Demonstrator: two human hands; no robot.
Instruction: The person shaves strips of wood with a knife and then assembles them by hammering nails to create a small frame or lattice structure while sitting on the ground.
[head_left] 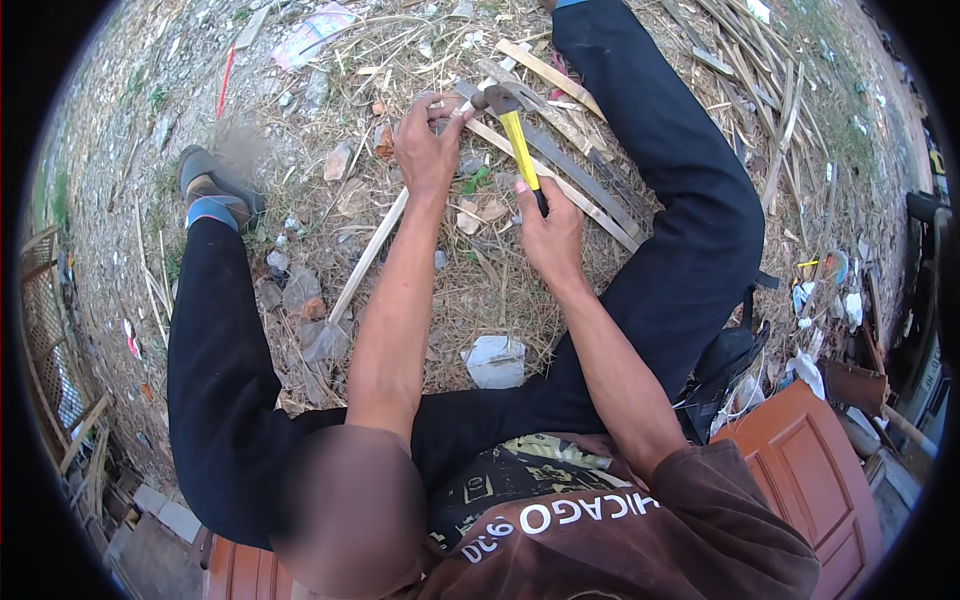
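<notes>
Mid-hammering, looks unfinished: right hand (549, 235) clenched round the hammer (513, 131) handle, left hand (428, 150) pinching something small on the bamboo strips (585, 200), more strips lying loose.

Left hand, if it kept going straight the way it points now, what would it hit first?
Probably the hammer head: the left hand points up-right along the bamboo strip it pinches, just short of it. Depth is unclear.

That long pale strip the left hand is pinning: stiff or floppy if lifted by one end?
The pale strip looks like thin split bamboo, so probably light, springy and apt to sag. It lies flat on dry grass, so it should slide rather than roll. The left hand pins its far end near the hammer.
</notes>
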